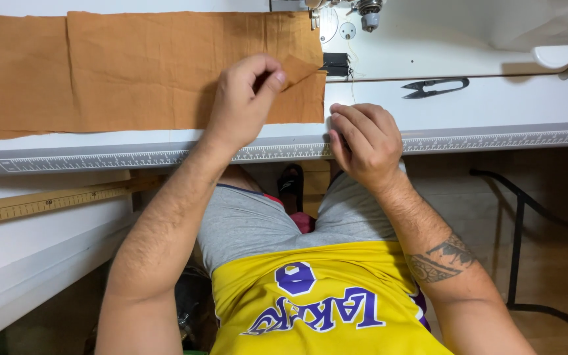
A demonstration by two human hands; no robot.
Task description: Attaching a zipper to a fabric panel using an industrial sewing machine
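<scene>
A long strip of orange-brown cloth is laid flat on a white table, running from the far left edge of the scene to the middle. Its right end lies just beside the needle area of a sewing machine, which is seen at the far edge. The left hand is rested on the right end of the cloth, and a corner of the cloth is pinched between thumb and forefinger, so that a small flap is lifted and folded back. The other fingers are curled loosely.

The right hand is set at the near edge of the table, just right of the cloth's corner. Its fingers are curled inward into a loose fist; whether anything is gripped inside cannot be told.

A pair of black thread snips is laid on the table to the right, well apart from both hands. A small black piece is seen just beside the cloth's right end. A grey ruler strip is fixed along the near edge of the table, and a wooden yardstick is laid on a lower surface at the near left. A yellow shirt and grey shorts are worn by the person.
</scene>
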